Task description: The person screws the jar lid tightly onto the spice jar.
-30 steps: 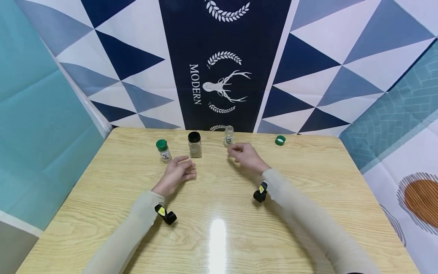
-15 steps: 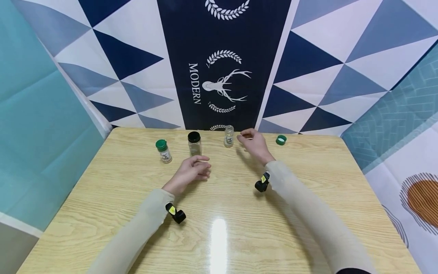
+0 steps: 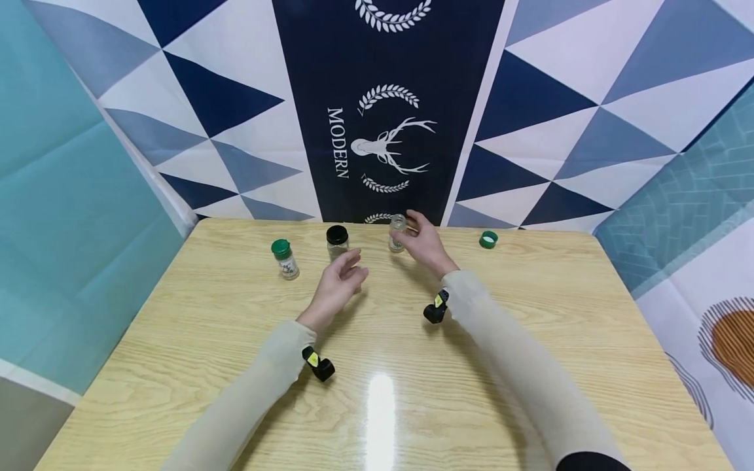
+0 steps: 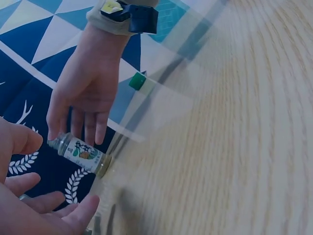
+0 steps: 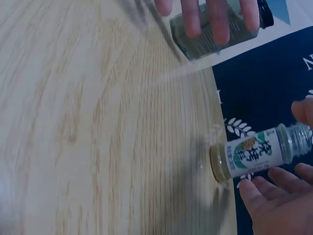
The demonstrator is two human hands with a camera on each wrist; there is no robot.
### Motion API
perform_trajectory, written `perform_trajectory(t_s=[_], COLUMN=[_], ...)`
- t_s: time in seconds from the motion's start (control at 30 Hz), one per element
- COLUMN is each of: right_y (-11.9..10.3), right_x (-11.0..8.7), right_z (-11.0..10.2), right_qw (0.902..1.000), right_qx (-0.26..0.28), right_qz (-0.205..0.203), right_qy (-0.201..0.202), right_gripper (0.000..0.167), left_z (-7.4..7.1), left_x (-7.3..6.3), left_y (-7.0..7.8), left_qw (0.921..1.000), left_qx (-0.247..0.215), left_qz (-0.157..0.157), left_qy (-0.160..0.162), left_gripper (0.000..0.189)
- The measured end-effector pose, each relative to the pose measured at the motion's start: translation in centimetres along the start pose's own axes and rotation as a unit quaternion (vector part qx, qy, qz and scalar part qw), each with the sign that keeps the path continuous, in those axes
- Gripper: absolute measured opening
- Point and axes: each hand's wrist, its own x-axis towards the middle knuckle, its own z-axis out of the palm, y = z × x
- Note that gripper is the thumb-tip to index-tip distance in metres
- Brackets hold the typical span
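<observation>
An uncapped glass spice jar (image 3: 394, 246) with a white label stands near the table's back edge, a little tan powder at its base. My right hand (image 3: 427, 248) is around it with fingers spread, the thumb near its neck and the other fingers behind it in the left wrist view. My left hand (image 3: 336, 286) hovers with loosely bent fingers, holding nothing. It is in front of a squarish, black-lidded jar (image 3: 338, 236) and partly hides it. In the right wrist view, left-hand fingertips (image 5: 220, 32) overlap that black-lidded jar.
A spice jar with a green lid (image 3: 287, 263) stands on the left of the wooden table (image 3: 377, 340). A loose green cap (image 3: 488, 239) lies at the back right. Patterned cloth (image 3: 389, 78) hangs right behind the table's back edge.
My right hand first drew away to the right of the uncapped jar, then came back around it. My left hand has moved right, from near the green-lidded jar to before the black-lidded one.
</observation>
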Motion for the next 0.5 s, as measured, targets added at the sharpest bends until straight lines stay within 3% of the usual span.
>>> perform_trajectory(t_s=[0.27, 0.5], right_y=[-0.17, -0.28], right_x=[-0.16, -0.07], right_z=[0.34, -0.06], right_qw=[0.9989, 0.9980], right_qx=[-0.026, -0.054], right_qz=[-0.028, -0.027], right_qy=[0.029, 0.017], right_gripper=[0.041, 0.041], left_z=[-0.19, -0.12], left_x=[0.03, 0.04], left_y=[-0.64, -0.71], left_qw=[1.0000, 0.9999], left_qx=[-0.002, -0.005], left_qz=[-0.006, -0.010], left_qy=[-0.007, -0.003], left_gripper=[0.061, 0.057])
